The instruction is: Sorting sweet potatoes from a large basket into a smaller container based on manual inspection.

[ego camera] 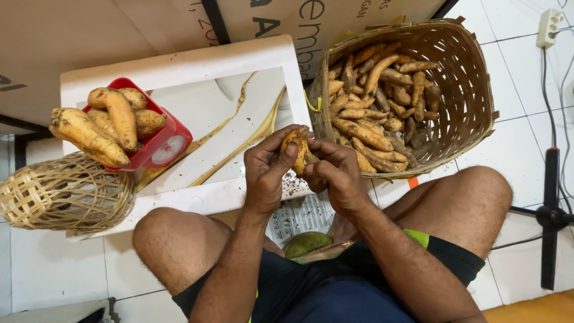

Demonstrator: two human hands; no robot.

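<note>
Item: sweet potato (297, 151), soil-caked | Place: above desk (179, 66) front-right corner, beside basket (472, 84) | Hands: left hand (267, 170), right hand (336, 173) both clasp it | Handling: likely firm, moderately heavy, gritty; hold mid-body.

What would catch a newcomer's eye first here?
Both hands, left hand and right hand, meet at centre around one dirty yellow tuber. To the right stands a big woven basket heaped with brown tubers. On the white table at left, a red scale carries a pile of cleaner yellow tubers.
</note>
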